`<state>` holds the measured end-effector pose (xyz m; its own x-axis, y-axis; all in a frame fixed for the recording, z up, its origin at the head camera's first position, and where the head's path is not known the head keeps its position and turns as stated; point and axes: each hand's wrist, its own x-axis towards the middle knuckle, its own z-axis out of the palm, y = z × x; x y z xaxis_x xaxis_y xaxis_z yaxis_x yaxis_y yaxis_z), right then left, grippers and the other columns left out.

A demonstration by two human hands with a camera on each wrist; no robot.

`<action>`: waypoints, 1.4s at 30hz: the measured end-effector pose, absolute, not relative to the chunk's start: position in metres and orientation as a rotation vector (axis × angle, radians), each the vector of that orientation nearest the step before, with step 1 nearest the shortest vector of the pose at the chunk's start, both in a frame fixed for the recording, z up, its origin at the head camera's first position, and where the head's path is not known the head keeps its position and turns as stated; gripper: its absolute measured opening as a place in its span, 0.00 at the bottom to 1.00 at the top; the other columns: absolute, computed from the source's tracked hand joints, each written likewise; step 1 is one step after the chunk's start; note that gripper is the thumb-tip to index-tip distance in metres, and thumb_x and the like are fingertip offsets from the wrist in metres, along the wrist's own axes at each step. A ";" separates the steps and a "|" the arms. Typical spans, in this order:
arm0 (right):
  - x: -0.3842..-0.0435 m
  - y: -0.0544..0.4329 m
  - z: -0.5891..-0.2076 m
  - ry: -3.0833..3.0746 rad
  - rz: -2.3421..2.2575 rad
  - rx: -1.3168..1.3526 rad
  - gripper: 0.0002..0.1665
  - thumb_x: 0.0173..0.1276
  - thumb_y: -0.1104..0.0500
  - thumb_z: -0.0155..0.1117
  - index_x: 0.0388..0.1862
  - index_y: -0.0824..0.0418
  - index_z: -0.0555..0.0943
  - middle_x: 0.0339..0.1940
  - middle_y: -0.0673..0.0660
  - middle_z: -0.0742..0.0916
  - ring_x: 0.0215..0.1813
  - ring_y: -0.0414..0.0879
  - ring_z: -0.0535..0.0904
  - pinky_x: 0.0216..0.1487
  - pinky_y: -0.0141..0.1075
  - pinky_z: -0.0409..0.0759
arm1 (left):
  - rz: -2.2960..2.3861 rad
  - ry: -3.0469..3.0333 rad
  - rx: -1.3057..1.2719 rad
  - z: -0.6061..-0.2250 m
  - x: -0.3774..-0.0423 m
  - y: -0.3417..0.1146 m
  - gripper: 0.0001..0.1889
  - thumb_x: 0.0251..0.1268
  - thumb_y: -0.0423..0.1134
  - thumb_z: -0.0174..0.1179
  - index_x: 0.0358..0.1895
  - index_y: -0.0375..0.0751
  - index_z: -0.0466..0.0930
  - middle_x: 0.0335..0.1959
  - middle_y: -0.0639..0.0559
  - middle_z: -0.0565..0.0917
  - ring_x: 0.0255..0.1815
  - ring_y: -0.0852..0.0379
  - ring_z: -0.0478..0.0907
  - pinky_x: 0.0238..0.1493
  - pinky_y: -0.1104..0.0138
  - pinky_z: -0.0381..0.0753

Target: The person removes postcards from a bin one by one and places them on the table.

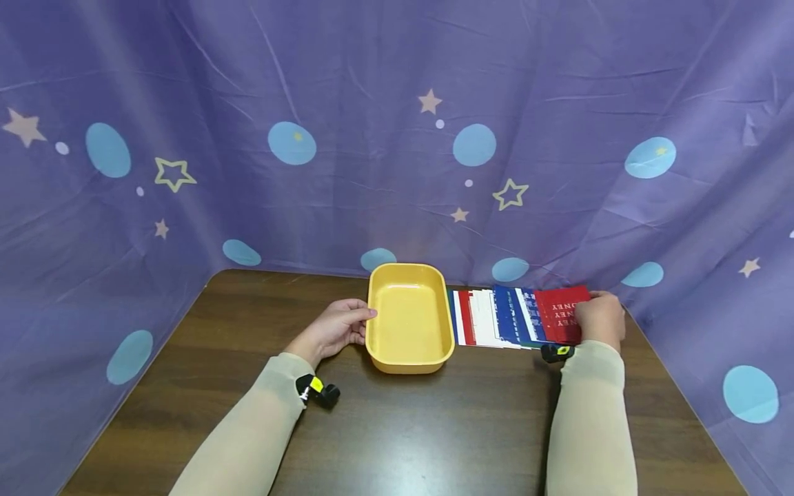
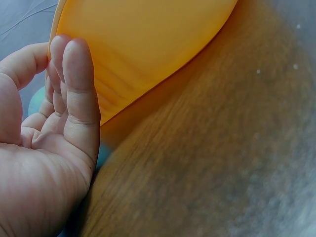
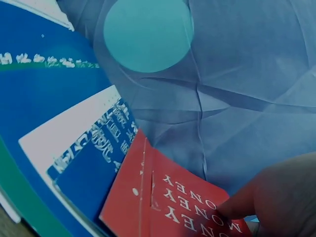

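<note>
A yellow plastic tray [image 1: 409, 324], upright with a bare inside, sits on the wooden table. My left hand [image 1: 340, 326] grips its left rim, the thumb over the edge. The left wrist view has that hand's fingers [image 2: 79, 74] against the tray's outer wall [image 2: 148, 44]. To the right lies an overlapping row of flat cards or booklets, among them white ones [image 1: 484, 317] and a blue one [image 1: 510, 317]. At the row's right end my right hand [image 1: 600, 318] pinches a red card [image 3: 173, 197] printed with "MONEY" by its right edge. The right thumb is mostly hidden.
A purple curtain [image 1: 384, 193] with stars and blue spots hangs close behind the table's back edge and along both sides. The brown wooden table [image 1: 397, 427] stretches in front of the tray and cards. A dark camera strap [image 1: 316, 389] sits on the left wrist.
</note>
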<state>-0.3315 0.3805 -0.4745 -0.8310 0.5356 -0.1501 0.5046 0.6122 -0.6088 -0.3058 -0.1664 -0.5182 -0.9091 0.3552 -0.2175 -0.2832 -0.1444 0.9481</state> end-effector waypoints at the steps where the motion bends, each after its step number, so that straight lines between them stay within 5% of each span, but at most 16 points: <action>1: -0.332 0.380 -0.475 -2.778 1.019 -0.903 0.39 0.75 0.59 0.55 0.85 0.63 0.73 0.80 0.77 0.79 0.74 0.75 0.78 0.62 0.69 0.84 | 2.099 1.722 0.078 -0.518 -0.305 -0.167 0.05 0.84 0.32 0.62 0.42 0.42 0.82 0.25 0.53 0.88 0.22 0.61 0.84 0.26 0.70 0.88; 6: -0.333 0.375 -0.478 -2.770 1.055 -0.925 0.40 0.77 0.59 0.56 0.87 0.62 0.71 0.82 0.77 0.77 0.77 0.76 0.75 0.68 0.71 0.79 | 2.098 1.730 0.076 -0.517 -0.304 -0.169 0.05 0.84 0.33 0.62 0.42 0.42 0.81 0.25 0.54 0.88 0.23 0.62 0.84 0.27 0.70 0.89; 14: -0.333 0.369 -0.484 -2.822 1.019 -0.966 0.40 0.82 0.45 0.62 0.84 0.65 0.73 0.80 0.80 0.76 0.77 0.80 0.73 0.70 0.74 0.78 | 2.099 1.721 0.115 -0.517 -0.302 -0.171 0.06 0.85 0.33 0.61 0.42 0.44 0.81 0.25 0.56 0.86 0.23 0.63 0.82 0.28 0.71 0.88; 22: -0.334 0.362 -0.486 -2.801 1.021 -1.012 0.35 0.78 0.49 0.69 0.77 0.65 0.78 0.76 0.80 0.77 0.77 0.78 0.70 0.69 0.73 0.75 | 2.103 1.713 0.114 -0.515 -0.303 -0.172 0.05 0.86 0.33 0.61 0.43 0.43 0.81 0.24 0.56 0.87 0.23 0.63 0.82 0.28 0.72 0.88; 35: -0.334 0.356 -0.483 -2.786 1.054 -1.009 0.28 0.82 0.50 0.63 0.72 0.64 0.82 0.76 0.78 0.78 0.77 0.78 0.70 0.68 0.74 0.73 | 2.102 1.718 0.099 -0.517 -0.300 -0.175 0.06 0.86 0.33 0.60 0.44 0.43 0.81 0.24 0.55 0.87 0.23 0.63 0.83 0.28 0.71 0.89; 42: -0.335 0.353 -0.467 -2.744 1.135 -0.883 0.31 0.84 0.44 0.60 0.72 0.64 0.82 0.77 0.75 0.81 0.76 0.74 0.75 0.76 0.72 0.75 | 2.108 1.719 0.102 -0.517 -0.301 -0.174 0.05 0.86 0.33 0.60 0.43 0.43 0.82 0.25 0.55 0.88 0.23 0.62 0.84 0.29 0.70 0.90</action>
